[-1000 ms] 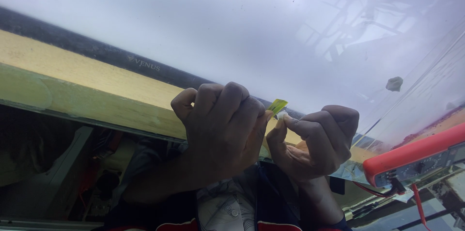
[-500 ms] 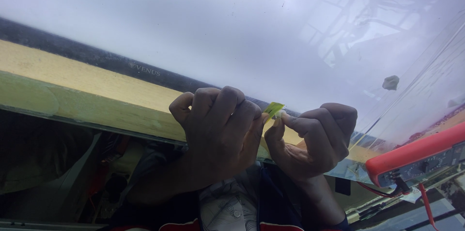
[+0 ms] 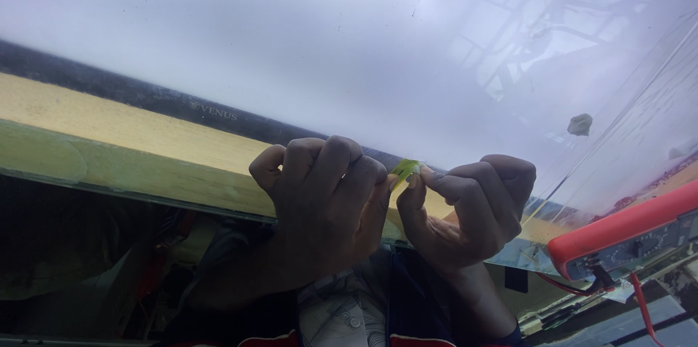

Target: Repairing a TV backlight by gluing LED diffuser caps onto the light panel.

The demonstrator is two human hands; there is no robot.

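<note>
Two hands are seen, the left hand (image 3: 327, 205) and the right hand (image 3: 469, 209). One small green strip (image 3: 404, 169) is pinched between them. One large glass sheet (image 3: 349, 49) is counted, with one wooden board (image 3: 131, 150) under it. One red-cased meter (image 3: 625, 234) and one small grey lump (image 3: 579, 124) are seen.

My two bare hands, left (image 3: 327, 205) and right (image 3: 465, 209), no gloves, rings or watch, dark red-trimmed sleeve edges at my wrists

Left hand (image 3: 323, 205): we curl it into a fist, knuckles up.
Right hand (image 3: 465, 205): we pinch thumb against forefinger.
</note>
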